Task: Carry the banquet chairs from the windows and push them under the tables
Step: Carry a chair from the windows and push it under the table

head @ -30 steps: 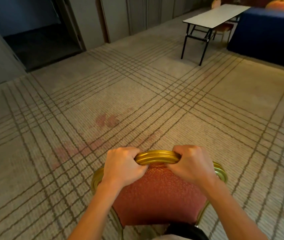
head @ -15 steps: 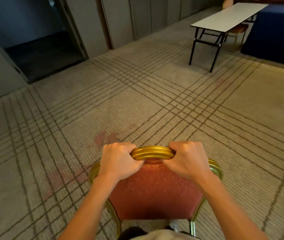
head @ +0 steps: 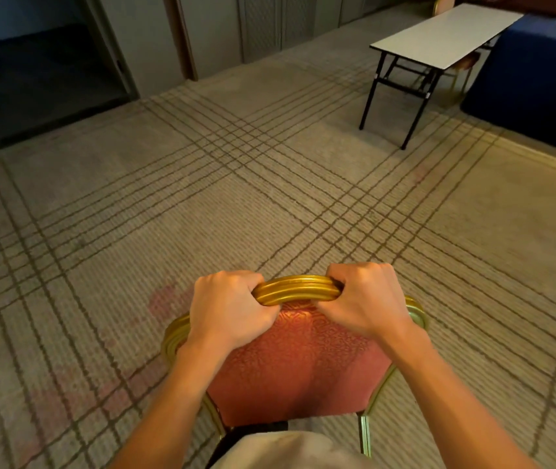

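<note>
While both hands grip its top rail, the banquet chair (head: 300, 363) sits low and close in front of the person.

The left hand (head: 229, 306) and right hand (head: 368, 299) curl tightly over the gold rail (head: 295, 290) side by side, knuckles up, with a short bare stretch of rail between them. Both forearms reach forward and down, converging on the red padded back. Whether the chair's legs touch the plaid carpet (head: 202, 214) cannot be told. A white folding table (head: 445, 35) stands well apart at the upper right, just beside a blue-draped table (head: 540, 79).
</note>
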A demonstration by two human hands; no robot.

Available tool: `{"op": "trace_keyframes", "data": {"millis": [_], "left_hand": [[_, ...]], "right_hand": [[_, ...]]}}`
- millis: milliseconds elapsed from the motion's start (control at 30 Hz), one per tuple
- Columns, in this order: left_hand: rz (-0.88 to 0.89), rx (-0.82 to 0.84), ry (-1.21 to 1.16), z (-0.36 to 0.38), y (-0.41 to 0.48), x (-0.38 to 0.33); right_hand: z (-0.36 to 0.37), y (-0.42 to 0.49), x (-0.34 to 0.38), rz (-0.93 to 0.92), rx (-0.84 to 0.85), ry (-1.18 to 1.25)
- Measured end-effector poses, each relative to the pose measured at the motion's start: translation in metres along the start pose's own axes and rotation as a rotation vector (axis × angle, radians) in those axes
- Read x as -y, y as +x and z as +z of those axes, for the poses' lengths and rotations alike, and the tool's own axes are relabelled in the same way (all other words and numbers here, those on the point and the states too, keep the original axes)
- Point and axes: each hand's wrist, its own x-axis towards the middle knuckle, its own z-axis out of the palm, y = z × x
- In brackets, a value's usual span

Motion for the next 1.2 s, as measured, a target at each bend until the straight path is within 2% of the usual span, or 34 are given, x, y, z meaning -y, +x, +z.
{"op": "trace_keyframes", "data": {"millis": [367,733,1200], "left_hand": [[0.104,0.058,-0.071,0.041,0.207,0.077],[0.156,0.097,-0.053,0.149,0.434,0.133],[0.095,0.100,-0.101,0.253,0.697,0.215]], "right_hand": [[0.056,0.185,-0.045,0.099,-0.031,-0.068],[0.150,0.390,-0.173,0.109,-0.003,-0.007],[0.245,0.656,-0.292,0.061,0.022,0.007]]}}
